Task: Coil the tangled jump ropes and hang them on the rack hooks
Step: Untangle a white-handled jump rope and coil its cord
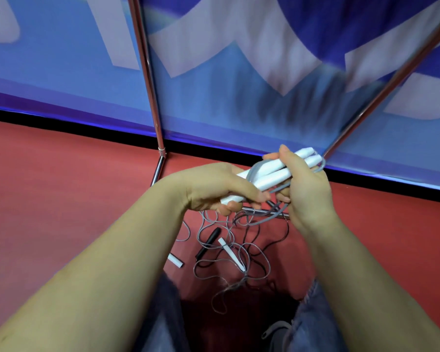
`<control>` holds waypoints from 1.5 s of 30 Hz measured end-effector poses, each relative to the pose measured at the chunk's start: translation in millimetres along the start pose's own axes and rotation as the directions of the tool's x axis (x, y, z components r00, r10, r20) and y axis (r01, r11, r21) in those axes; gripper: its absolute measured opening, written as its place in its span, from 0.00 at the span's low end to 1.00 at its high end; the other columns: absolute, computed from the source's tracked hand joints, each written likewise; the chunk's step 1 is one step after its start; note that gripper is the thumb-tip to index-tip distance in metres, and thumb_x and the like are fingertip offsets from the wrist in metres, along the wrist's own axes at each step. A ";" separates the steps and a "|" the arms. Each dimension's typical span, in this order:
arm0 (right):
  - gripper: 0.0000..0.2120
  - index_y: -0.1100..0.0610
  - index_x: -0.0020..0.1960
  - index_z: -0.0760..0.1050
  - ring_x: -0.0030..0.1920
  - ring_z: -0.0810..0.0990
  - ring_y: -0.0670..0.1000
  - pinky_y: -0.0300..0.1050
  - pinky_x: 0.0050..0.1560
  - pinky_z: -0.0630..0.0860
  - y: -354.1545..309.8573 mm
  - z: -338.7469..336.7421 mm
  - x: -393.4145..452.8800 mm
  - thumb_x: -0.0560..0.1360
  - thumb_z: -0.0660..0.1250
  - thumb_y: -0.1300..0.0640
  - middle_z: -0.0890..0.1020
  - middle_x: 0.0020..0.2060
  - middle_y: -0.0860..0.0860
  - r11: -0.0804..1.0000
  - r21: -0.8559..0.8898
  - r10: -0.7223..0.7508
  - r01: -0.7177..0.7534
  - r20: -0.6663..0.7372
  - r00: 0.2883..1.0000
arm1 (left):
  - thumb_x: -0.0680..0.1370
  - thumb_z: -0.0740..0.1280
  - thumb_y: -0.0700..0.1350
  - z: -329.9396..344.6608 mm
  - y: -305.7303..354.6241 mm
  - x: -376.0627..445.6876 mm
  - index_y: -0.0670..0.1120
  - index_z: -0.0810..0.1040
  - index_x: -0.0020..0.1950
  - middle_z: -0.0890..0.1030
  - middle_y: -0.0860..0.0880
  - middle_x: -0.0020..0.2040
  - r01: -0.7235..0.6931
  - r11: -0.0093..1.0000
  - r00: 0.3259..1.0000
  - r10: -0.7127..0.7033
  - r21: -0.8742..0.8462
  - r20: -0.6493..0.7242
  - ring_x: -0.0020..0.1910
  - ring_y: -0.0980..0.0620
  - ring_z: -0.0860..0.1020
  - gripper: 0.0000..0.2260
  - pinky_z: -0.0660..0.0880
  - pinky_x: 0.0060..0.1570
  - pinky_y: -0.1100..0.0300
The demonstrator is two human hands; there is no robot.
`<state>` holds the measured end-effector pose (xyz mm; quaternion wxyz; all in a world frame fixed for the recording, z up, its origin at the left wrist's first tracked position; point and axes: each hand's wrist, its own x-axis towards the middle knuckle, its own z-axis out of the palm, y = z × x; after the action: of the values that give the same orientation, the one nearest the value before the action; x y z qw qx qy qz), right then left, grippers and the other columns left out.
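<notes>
Floor: we're looking down at a red sports floor, smooth and matte, with a black strip along the base of the wall.
Wall: a blue banner with big pale lettering runs across the back, a bit blurred on the right.
Rack: two chrome rack poles rise in front of the banner, one near upright left of centre, the other slanting up to the right edge; a low chrome bar shows just under our hands. We can't see any hooks from here.
Held rope: the white handles sit side by side as a bundle, long axis running diagonally, lower end pointing toward our left hand, upper end pointing up-right at the banner. Grey cord loops around the bundle and trails down.
Left hand: our left hand is curled round the lower end of the white handles, thumb on top.
Right hand: our right hand wraps the upper part of the bundle, pinching handles and cord together.
Pile on floor: the tangled jump ropes lie between our knees, grey and dark cords crossing each other, with a black handle and two loose white handles in it.
Legs: blue jeans frame the pile at the bottom.
</notes>
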<state>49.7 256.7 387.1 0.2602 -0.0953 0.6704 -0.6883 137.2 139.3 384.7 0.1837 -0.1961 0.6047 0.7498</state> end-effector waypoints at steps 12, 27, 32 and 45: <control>0.12 0.58 0.44 0.80 0.21 0.72 0.41 0.32 0.18 0.63 -31.2 -35.9 -148.0 0.78 0.61 0.53 0.78 0.25 0.47 0.942 0.335 0.069 -0.030 -0.106 0.992 | 0.78 0.65 0.42 121.4 -41.5 -99.3 0.46 0.73 0.47 0.73 0.50 0.26 -0.493 0.868 0.726 0.445 0.054 -0.524 0.18 0.55 0.69 0.02 0.62 0.19 0.68; 0.24 0.56 0.34 0.67 0.23 0.58 0.44 0.39 0.27 0.57 -52.9 -39.7 -277.0 0.71 0.57 0.34 0.61 0.21 0.45 0.919 -0.285 -0.171 0.274 0.339 0.925 | 0.75 0.60 0.52 188.9 -35.1 -191.3 0.51 0.80 0.36 0.79 0.53 0.30 -0.598 0.722 0.248 0.580 0.349 -0.776 0.33 0.53 0.76 0.13 0.74 0.41 0.52; 0.10 0.54 0.42 0.79 0.24 0.69 0.40 0.37 0.30 0.63 -58.4 -33.8 -296.9 0.78 0.64 0.53 0.73 0.20 0.43 0.694 -0.504 -0.226 0.514 0.525 0.820 | 0.74 0.53 0.58 178.1 -45.8 -221.2 0.50 0.76 0.35 0.80 0.50 0.33 -0.345 0.767 0.176 0.620 0.542 -0.765 0.40 0.46 0.78 0.18 0.73 0.43 0.52; 0.06 0.50 0.39 0.82 0.34 0.77 0.43 0.39 0.39 0.71 -67.3 -47.0 -281.8 0.72 0.70 0.49 0.81 0.31 0.43 0.518 -0.598 -0.464 0.611 0.404 0.788 | 0.82 0.59 0.48 154.9 -56.1 -236.5 0.56 0.80 0.33 0.76 0.58 0.26 -0.196 0.753 0.701 0.556 0.628 -0.448 0.27 0.62 0.71 0.19 0.67 0.36 0.60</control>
<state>250.1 432.5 510.0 0.0406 -0.4564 0.7873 -0.4127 357.2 293.2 489.7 -0.1391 -0.2336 0.8416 0.4666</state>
